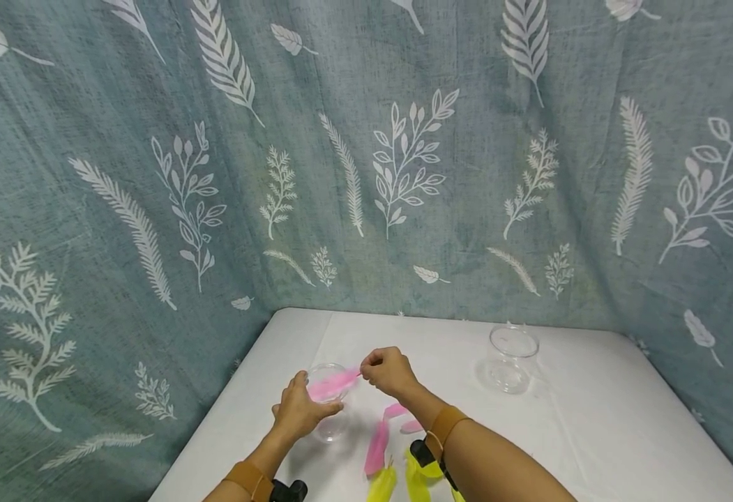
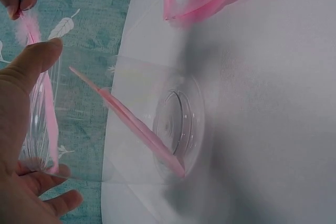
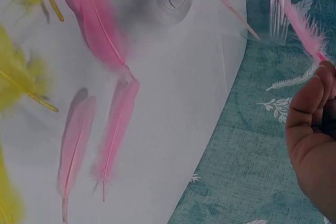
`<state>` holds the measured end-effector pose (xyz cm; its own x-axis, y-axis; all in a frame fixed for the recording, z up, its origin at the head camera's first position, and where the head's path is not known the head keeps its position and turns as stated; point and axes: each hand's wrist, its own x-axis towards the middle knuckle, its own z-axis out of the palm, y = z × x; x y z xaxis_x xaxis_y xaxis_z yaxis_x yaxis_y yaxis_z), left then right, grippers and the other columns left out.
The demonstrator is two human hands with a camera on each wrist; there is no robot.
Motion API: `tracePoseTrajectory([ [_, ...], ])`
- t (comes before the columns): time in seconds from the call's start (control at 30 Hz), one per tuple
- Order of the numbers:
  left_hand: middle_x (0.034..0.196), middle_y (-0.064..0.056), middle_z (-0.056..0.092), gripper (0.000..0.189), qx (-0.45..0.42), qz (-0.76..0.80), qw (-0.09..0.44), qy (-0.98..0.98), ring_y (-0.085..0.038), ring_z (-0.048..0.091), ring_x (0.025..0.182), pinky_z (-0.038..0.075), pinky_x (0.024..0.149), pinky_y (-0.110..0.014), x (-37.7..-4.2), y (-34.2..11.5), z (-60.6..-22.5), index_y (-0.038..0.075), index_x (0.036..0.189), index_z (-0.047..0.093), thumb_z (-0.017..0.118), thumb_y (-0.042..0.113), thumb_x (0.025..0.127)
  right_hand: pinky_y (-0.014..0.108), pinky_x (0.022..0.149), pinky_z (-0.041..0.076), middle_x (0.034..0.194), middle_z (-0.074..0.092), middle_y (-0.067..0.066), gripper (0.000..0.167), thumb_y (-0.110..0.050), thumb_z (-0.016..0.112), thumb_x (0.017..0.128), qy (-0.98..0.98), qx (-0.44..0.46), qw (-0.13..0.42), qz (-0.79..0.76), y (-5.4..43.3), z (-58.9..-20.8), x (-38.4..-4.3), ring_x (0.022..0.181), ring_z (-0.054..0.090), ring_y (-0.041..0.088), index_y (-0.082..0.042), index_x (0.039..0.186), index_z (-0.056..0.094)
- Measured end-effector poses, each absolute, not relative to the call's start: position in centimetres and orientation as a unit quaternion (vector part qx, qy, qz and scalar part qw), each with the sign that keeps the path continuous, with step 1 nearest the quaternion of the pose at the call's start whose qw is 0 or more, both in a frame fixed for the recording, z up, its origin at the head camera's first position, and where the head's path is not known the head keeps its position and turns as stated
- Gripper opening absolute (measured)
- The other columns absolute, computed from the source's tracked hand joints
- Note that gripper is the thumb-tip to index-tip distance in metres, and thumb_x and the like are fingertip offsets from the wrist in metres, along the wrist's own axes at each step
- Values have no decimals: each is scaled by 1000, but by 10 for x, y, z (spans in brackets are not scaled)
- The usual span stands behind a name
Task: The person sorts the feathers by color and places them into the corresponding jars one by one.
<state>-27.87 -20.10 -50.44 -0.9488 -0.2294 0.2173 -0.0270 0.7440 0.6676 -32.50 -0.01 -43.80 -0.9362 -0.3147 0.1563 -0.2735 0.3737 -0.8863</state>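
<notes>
My left hand [image 1: 297, 410] grips a clear plastic jar [image 1: 331, 431] around its rim, thumb on the near side and fingers on the far side. Between thumb and fingertips, my right hand [image 1: 391, 371] pinches a pink feather [image 1: 335, 383] by its quill end. The feather stretches across the jar's mouth, its fluffy base close to the right fingers [image 3: 310, 95]. Leaning inside the jar is another pink feather [image 2: 142, 129], its tip down at the base and its quill pointing up toward the mouth.
Several loose pink feathers [image 1: 377, 446] lie on the white table [image 1: 454, 432] right of the jar. Nearer me are several yellow feathers [image 1: 381, 484], partly under the right forearm. A second clear jar [image 1: 509, 373] stands at the back right. A leaf-patterned curtain [image 1: 353, 265] hangs behind the table.
</notes>
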Motion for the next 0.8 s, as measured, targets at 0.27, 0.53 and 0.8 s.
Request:
tracePoseTrajectory([
  [0.27,122,-23,54,101,73,-350,151,-921,-40,52,108,33,78,-62,-279,-200,-505,-5,133,42,90,45,59,30,59,52,68,64,1,10,-7,68,87,826,-178,16,-534,-2,-441,-326,63,61,14,-4,77,68],
  [0.53,121,-23,55,102,72,-343,157,-923,-40,54,107,34,77,-60,-279,-200,-505,-4,132,43,90,48,57,30,58,51,69,64,1,9,-6,69,87,828,-178,17,-532,2,-438,-323,63,61,14,-2,79,69],
  [0.8,122,-24,55,101,72,-346,153,-923,-40,53,108,33,78,-61,-279,-200,-503,-5,133,42,90,45,59,30,58,52,70,65,2,9,-6,68,88,826,-174,18,-536,8,-435,-326,66,63,19,1,82,70],
])
